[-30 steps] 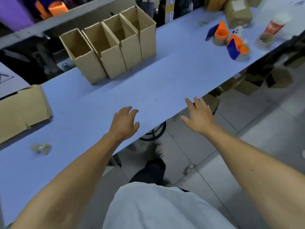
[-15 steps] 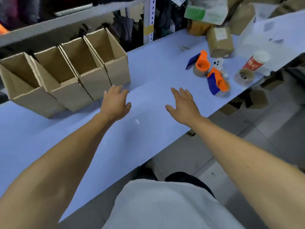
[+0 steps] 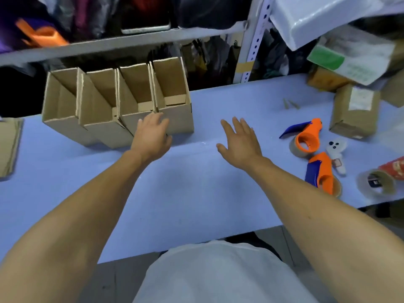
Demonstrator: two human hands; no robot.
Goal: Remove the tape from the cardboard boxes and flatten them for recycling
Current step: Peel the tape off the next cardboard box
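No readable text — green-and-white label on package (image 3: 349,60) blurred, box label (image 3: 360,99) illegible

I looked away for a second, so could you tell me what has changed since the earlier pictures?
Both hands have reached forward over the table. The left hand now touches the rightmost box; the right hand hovers open beside it. Neither grips anything. The four boxes remain upright in their row.
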